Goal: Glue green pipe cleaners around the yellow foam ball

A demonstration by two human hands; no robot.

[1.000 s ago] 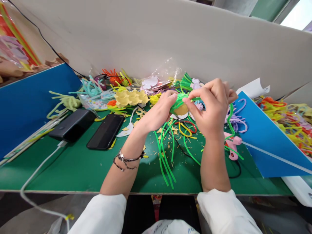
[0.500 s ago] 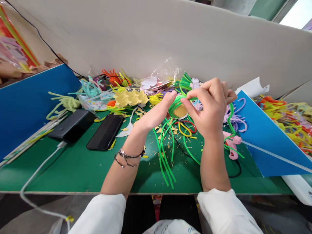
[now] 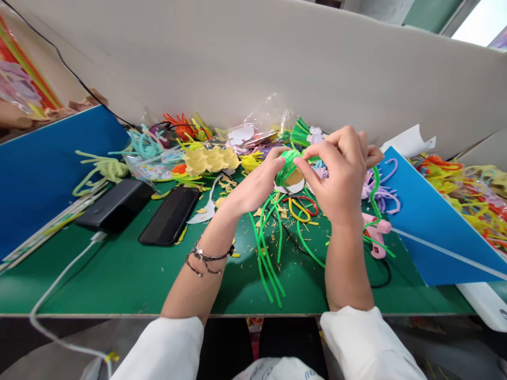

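Both hands are raised over the green table [image 3: 119, 274], pinching one small craft piece [image 3: 290, 170]: a yellowish cup wrapped in a green pipe cleaner. My left hand [image 3: 257, 184] grips its left side with thumb and fingers. My right hand [image 3: 340, 177] pinches the green wrap from the right, and a green pipe cleaner tail [image 3: 374, 192] hangs down past that hand. Loose green pipe cleaners [image 3: 269, 253] lie on the table under my wrists, with red and yellow ones [image 3: 303, 208] beside them.
A black phone [image 3: 170, 215] and a dark power bank [image 3: 114, 206] with a white cable lie at left. A yellow egg tray [image 3: 212, 158], heaps of coloured pipe cleaners, a pink glue gun [image 3: 376, 232], blue boards [image 3: 428, 221] and a grey back wall surround them.
The hands stay in place; the craft piece has been turned slightly between the fingers, showing more of the green wrap than half a second ago.
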